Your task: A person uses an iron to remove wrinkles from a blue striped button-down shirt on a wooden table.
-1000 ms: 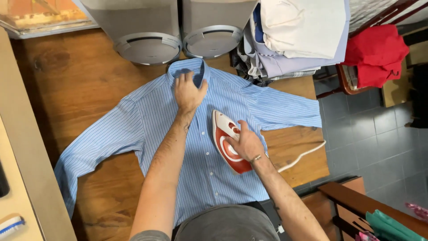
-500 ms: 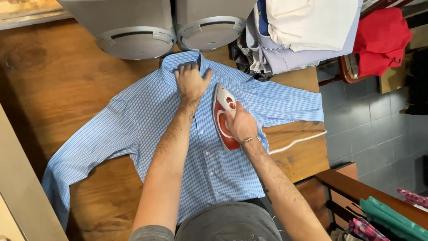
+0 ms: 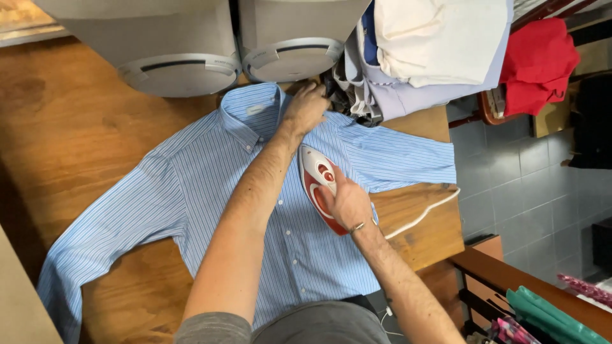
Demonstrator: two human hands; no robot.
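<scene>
A blue-and-white striped shirt [image 3: 210, 191] lies spread flat, front up, on a wooden table [image 3: 70, 121], sleeves stretched to both sides. My left hand [image 3: 306, 107] presses down on the shirt's right shoulder, beside the collar [image 3: 250, 109]. My right hand [image 3: 344, 202] grips the handle of a red-and-white iron [image 3: 317, 176], which rests sole-down on the shirt's chest just below my left hand. The iron's white cord [image 3: 424, 215] trails off over the table's right edge.
Two grey bins [image 3: 178, 44] stand at the table's far edge. A pile of folded clothes [image 3: 433, 51] sits at the back right, with a red garment [image 3: 539, 64] beyond it. Tiled floor [image 3: 529, 185] and a wooden shelf [image 3: 510, 274] lie to the right.
My left hand has moved from the collar to the shirt's right shoulder. The iron, in my right hand, has slid up the shirt toward the collar.
</scene>
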